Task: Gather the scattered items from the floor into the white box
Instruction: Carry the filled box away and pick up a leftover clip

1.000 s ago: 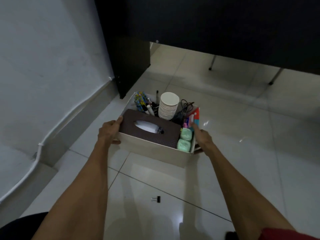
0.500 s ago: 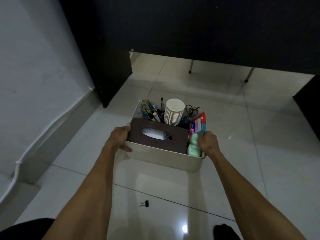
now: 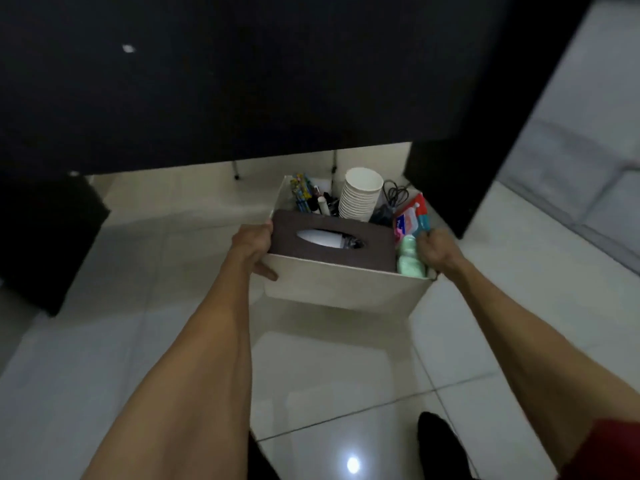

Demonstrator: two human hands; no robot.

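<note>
Gripping the white box (image 3: pixel 341 289) at its two short ends, both hands hold it in front of the person, above a pale glossy tiled floor (image 3: pixel 346 368): the left hand (image 3: pixel 254 249) has its fingers curled round the left wall, thumb along the front corner, and the right hand (image 3: pixel 437 250) is closed over the right rim. Open tile lies below and to both sides; a dark panel (image 3: pixel 207 81) looms just behind the box's far edge, and a dark block (image 3: pixel 45 244) stands well off to the left. Inside sit one brown, textured tissue holder (image 3: pixel 332 242) with an oval slot, one ribbed stack of white paper cups (image 3: pixel 360 195), a bundle of pens (image 3: pixel 304 195) too blurred to count, one tangled black cable (image 3: pixel 394 195), one red-and-blue packet (image 3: pixel 412 216), and two soft mint-green lumps (image 3: pixel 408 259) at the right.
</note>
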